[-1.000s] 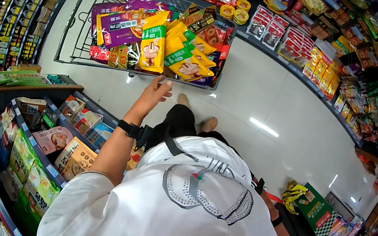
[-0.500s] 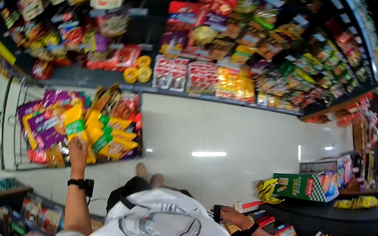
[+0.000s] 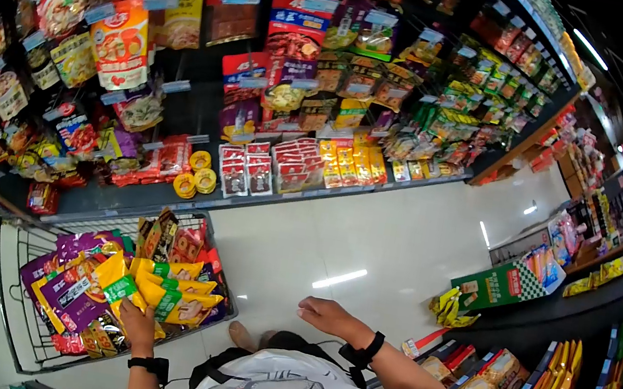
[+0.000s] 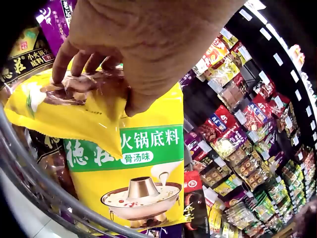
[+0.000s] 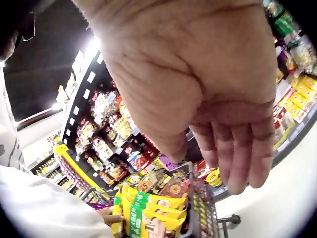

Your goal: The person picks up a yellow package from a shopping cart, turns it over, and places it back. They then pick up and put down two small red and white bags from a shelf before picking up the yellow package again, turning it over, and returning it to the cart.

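Note:
My left hand [image 3: 135,327] reaches into a shopping cart [image 4: 52,201] and grips the end of a yellow hot pot base packet [image 3: 113,275]. In the left wrist view its fingers curl over the crumpled packet, thumb on the near side. Directly beneath lies another yellow packet [image 4: 143,173] with a green band and a hot pot picture. Several more yellow packets [image 3: 187,311] lie to the right, purple packets [image 3: 71,299] to the left. My right hand [image 3: 330,318] hovers in front of my body, holding nothing, its fingers extended in the right wrist view [image 5: 198,94].
A long shelf [image 3: 269,206] of hanging food packets runs behind the cart. White floor [image 3: 353,242] stretches to the right of the cart. Further right stands a green box [image 3: 505,286], and a low display of yellow bags [image 3: 554,384] is near my right elbow.
The left hand has moved from outside the cart's near side onto the yellow packet. My right hand has risen from beside my body to in front of it. The view has swung toward the shelf.

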`<state>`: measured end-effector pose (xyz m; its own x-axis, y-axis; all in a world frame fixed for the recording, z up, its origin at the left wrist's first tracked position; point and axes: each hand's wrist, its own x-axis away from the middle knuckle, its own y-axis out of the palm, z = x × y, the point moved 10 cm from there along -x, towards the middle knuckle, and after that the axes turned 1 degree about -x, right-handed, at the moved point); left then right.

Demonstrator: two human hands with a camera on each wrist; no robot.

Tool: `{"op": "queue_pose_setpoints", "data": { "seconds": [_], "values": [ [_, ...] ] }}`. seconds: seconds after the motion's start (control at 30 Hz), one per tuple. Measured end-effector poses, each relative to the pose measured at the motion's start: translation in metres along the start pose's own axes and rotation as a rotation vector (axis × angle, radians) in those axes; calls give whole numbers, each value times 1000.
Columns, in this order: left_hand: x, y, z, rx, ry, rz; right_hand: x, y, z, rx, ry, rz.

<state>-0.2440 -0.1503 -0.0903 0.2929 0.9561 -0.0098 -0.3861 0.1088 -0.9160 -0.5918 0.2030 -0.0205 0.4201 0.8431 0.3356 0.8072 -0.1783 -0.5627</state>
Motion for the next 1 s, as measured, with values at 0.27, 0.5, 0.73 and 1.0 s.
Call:
{"op": "queue_pose_setpoints", "data": {
  "seconds": [0.27, 0.5, 0.73, 1.0],
  "values": [
    [29, -60, 74, 93, 220, 155, -79, 20, -82, 81, -288, -41],
    [78, 18, 175, 304, 415, -307, -82, 13, -105, 51, -369, -168],
    [75, 132, 167, 132, 279, -304, -47, -92, 22, -60, -240, 23],
    [59, 221, 156, -4, 76, -323, 39, -210, 179, -378, 148, 137]
  ]
}}
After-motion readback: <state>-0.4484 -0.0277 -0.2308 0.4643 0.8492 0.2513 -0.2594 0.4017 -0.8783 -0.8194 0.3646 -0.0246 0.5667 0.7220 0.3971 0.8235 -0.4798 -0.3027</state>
